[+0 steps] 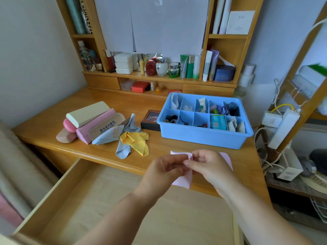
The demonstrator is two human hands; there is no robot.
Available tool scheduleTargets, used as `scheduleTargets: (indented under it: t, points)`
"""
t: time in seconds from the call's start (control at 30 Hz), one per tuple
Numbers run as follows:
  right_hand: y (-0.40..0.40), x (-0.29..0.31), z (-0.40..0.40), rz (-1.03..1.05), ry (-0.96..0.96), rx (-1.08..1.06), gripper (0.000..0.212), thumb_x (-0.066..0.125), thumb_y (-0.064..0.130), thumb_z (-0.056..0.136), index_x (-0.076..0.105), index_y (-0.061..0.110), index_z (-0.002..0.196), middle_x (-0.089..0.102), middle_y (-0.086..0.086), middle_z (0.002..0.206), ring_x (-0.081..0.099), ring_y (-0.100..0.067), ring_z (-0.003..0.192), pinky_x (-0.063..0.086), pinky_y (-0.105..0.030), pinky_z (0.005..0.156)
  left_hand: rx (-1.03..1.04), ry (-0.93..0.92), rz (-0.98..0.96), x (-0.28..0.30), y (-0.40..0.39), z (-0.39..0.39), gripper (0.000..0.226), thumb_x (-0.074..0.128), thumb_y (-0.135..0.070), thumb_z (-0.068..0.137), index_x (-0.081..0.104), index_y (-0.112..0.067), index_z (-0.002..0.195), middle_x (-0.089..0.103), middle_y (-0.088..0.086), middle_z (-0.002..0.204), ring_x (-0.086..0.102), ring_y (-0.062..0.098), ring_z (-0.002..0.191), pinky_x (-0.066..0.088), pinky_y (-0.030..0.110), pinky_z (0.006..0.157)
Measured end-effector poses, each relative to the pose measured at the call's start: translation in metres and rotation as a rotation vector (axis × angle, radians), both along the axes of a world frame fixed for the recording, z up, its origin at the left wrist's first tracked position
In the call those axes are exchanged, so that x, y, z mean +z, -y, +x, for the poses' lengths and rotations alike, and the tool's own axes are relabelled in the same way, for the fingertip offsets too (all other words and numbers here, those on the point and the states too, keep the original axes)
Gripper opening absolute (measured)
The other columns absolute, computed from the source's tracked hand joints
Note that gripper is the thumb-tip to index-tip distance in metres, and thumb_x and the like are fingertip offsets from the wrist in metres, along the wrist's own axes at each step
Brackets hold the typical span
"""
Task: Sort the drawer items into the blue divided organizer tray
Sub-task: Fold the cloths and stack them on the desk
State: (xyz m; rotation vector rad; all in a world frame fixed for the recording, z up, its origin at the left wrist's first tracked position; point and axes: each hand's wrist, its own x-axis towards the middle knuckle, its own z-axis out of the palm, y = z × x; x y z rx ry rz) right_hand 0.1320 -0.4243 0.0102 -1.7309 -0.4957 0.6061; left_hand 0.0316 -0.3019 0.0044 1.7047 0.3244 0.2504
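My left hand (165, 167) and right hand (208, 165) both pinch a pink lens cloth (184, 181) above the desk (159, 144). The blue organizer tray (203, 137) sits just beyond.

Soft, even daylight fills the scene, brightest on the pale wall at upper right. Shadows are faint and diffuse; a weak one lies under the blue plastic divided organizer tray (203, 137) on the honey-coloured wooden desk top (53, 128). The white paper sheets (152, 23) pinned above the desk show mild sheen. Wide-angle distortion bows the tall wooden side rack (304, 71) and the open wooden drawer (58, 188). Frame edges are blurred, notably lower left; the centre is sharp.
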Motion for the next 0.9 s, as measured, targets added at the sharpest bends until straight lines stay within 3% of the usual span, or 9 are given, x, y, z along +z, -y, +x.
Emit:
scheduleTargets:
  t: [0.1,0.2,0.27,0.33,0.4,0.47,0.6,0.73,0.9]
  points:
    - [0.01,0.004,0.001,-0.075,0.106,-0.019,0.009,0.066,0.017,0.087,0.072,0.016,0.081,0.073,-0.001,0.071,0.061,-0.004,0.062,0.049,-0.013,0.059,0.122,0.071,0.349,0.005,-0.007,-0.002,0.039,0.064,-0.003,0.083,0.065,-0.022,0.118,0.067,-0.009,0.112,0.061,-0.003,0.094,0.047,0.011,0.081]
    - [0.02,0.012,0.004,-0.154,0.148,0.089,0.011,0.064,0.019,0.089,0.069,0.022,0.079,0.065,0.008,0.058,0.055,-0.002,0.056,0.046,-0.018,0.059,-0.013,0.073,0.703,0.008,-0.012,0.002,0.057,0.074,-0.027,0.079,0.052,-0.03,0.132,0.052,-0.019,0.123,0.047,-0.007,0.112,0.04,0.008,0.092]
    - [0.026,0.015,0.008,-0.193,0.154,0.117,0.009,0.066,0.022,0.087,0.068,0.022,0.078,0.059,0.009,0.053,0.051,-0.002,0.054,0.043,-0.02,0.06,-0.089,-0.068,0.617,0.011,-0.013,0.005,0.04,0.071,-0.032,0.082,0.06,-0.034,0.12,0.062,-0.02,0.102,0.055,-0.007,0.095,0.047,0.011,0.08]
    - [0.031,0.016,0.015,-0.251,0.19,0.097,0.008,0.068,0.028,0.084,0.07,0.023,0.079,0.066,0.002,0.064,0.058,-0.008,0.076,0.048,-0.028,0.078,-0.09,-0.119,0.577,0.011,-0.016,0.009,0.009,0.07,-0.028,0.083,0.069,-0.033,0.091,0.065,-0.018,0.077,0.056,-0.003,0.07,0.049,0.018,0.064]
    - [0.032,0.018,0.021,-0.283,0.209,0.079,0.008,0.066,0.03,0.085,0.07,0.024,0.081,0.069,0.002,0.067,0.062,-0.014,0.081,0.051,-0.038,0.089,-0.066,-0.122,0.556,0.01,-0.021,0.015,0.011,0.07,-0.025,0.083,0.067,-0.032,0.076,0.06,-0.022,0.061,0.049,-0.003,0.054,0.038,0.012,0.049]
    - [0.027,0.019,0.027,-0.258,0.213,0.079,0.007,0.065,0.026,0.087,0.068,0.024,0.081,0.068,0.006,0.064,0.065,-0.015,0.07,0.057,-0.041,0.08,0.006,-0.092,0.462,0.008,-0.027,0.023,0.013,0.071,-0.019,0.083,0.065,-0.027,0.075,0.06,-0.02,0.056,0.048,-0.003,0.047,0.035,0.008,0.043]
    - [0.014,0.012,0.037,-0.205,0.379,0.072,0.014,0.065,0.024,0.086,0.065,0.037,0.081,0.069,0.023,0.097,0.067,-0.013,0.091,0.056,-0.041,0.081,0.136,0.064,0.391,0.003,-0.028,0.031,0.02,0.069,-0.008,0.083,0.063,-0.026,0.077,0.069,-0.002,0.074,0.06,0.001,0.063,0.048,0.013,0.057]
    - [0.009,-0.023,0.036,-0.446,0.848,0.138,0.009,0.06,0.026,0.087,0.063,0.034,0.085,0.068,0.017,0.097,0.058,-0.006,0.091,0.039,-0.006,0.077,-0.035,0.109,0.791,-0.032,-0.035,0.029,0.017,0.065,0.002,0.08,0.066,-0.015,0.081,0.067,-0.003,0.091,0.062,0.011,0.087,0.05,0.021,0.076]
    - [0.008,-0.055,0.034,-0.462,0.988,0.348,0.016,0.057,0.003,0.082,0.061,0.018,0.076,0.068,0.003,0.098,0.055,-0.018,0.109,0.035,-0.031,0.1,-0.042,0.151,0.968,-0.05,-0.038,0.024,0.024,0.058,-0.004,0.075,0.073,-0.013,0.092,0.071,0.0,0.093,0.063,0.019,0.088,0.055,0.035,0.074]
